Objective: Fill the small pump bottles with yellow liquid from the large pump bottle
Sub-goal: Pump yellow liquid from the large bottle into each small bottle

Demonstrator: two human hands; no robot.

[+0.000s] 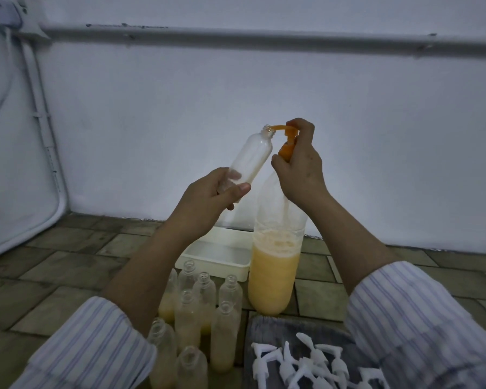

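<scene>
The left hand (208,197) grips an empty small bottle (250,158) tilted under the orange pump (372,136) of the large bottle (272,276) on the floor, the right hand (300,161) gripping the pump, so filling seems about to start, needing firm downward presses.

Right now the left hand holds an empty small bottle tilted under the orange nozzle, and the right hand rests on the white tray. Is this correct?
Not quite. The head view shows the right hand gripping the orange pump head of the large bottle, not resting on the white tray. The rest holds: the left hand holds the empty small bottle tilted, its mouth at the nozzle.
</scene>
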